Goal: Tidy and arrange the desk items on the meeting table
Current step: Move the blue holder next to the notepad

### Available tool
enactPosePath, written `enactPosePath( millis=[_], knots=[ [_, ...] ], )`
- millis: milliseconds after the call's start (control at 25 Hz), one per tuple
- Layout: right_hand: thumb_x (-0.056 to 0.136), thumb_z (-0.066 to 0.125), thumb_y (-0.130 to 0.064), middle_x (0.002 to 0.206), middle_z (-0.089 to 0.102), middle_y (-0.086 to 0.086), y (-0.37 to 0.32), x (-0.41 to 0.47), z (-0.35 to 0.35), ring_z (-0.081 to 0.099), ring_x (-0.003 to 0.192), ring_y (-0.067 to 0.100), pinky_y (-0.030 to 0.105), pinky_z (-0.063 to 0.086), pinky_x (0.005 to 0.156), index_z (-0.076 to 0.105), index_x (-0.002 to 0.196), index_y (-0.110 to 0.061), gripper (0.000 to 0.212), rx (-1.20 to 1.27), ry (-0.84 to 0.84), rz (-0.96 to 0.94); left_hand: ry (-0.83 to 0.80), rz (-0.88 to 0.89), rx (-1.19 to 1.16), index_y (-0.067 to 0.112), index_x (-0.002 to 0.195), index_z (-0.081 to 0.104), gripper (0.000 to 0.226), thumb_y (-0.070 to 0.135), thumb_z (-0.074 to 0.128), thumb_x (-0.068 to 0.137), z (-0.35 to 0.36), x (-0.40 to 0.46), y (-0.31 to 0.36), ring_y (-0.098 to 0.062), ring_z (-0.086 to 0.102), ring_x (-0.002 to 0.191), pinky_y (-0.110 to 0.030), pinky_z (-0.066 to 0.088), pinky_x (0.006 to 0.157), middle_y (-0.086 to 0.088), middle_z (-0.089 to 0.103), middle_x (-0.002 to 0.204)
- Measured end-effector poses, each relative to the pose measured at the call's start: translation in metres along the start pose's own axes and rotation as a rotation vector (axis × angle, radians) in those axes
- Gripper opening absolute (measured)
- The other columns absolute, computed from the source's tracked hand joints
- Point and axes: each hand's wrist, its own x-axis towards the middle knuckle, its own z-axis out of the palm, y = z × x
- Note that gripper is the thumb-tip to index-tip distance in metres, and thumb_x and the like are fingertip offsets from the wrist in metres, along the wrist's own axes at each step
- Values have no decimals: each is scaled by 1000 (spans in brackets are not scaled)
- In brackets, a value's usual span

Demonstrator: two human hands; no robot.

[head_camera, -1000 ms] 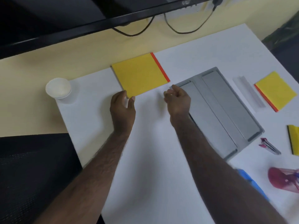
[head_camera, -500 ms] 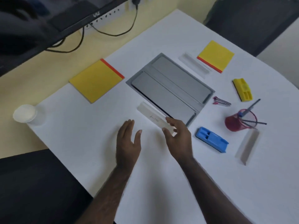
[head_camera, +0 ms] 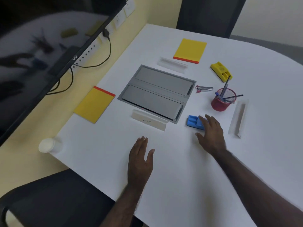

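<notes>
The blue stapler (head_camera: 193,122) lies on the white worktop (head_camera: 180,177) beside the grey panel (head_camera: 157,93). The right hand (head_camera: 211,135) reaches over it, fingers spread and relaxed, grasping nothing. The left hand (head_camera: 141,158) hovers flat, fingers straight, released.

The near name card (head_camera: 150,120), standing just before the grey floor box (head_camera: 157,93), bears the handwritten word "LION". The monitor's (head_camera: 49,46) bezel logo is unreadable.
</notes>
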Motion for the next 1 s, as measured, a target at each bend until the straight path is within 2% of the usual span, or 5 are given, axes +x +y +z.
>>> enactPosePath(
  millis=[200,480,640,800,1000],
  knots=[
    [93,77,-27,174,26,14,22,0,0,18,162,39,54,23,131,29,167,-20,89,-140,-95,49,-18,44,41,4,144,60,51,22,73,98,-6,-11,13,-22,54,143,-48,50,113,-8,60,149],
    [96,72,-21,150,53,12,28,-28,6,52,133,34,48,46,112,56,148,-18,55,-107,-32,87,-55,60,63,1,143,60,54,13,79,94,-11,-26,22,-26,57,140,-52,52,109,-12,62,147],
    [100,69,-21,150,49,10,26,-44,11,53,132,32,45,54,106,56,148,-18,50,53,-45,161,-65,72,65,0,142,60,53,12,78,94,-12,-32,21,-28,57,140,-54,53,108,-13,62,147],
    [93,73,-10,144,51,11,22,-64,18,54,128,33,45,54,103,60,141,-15,50,120,50,136,-38,67,74,-1,142,60,53,13,78,94,-13,-33,13,-28,57,140,-52,53,108,-13,62,146],
    [86,79,-14,134,49,7,0,-86,23,52,119,29,40,52,98,58,137,-17,55,158,218,24,33,59,72,-2,141,61,52,13,78,95,-9,-30,-5,-29,58,138,-52,53,107,-15,64,144]
  ],
)
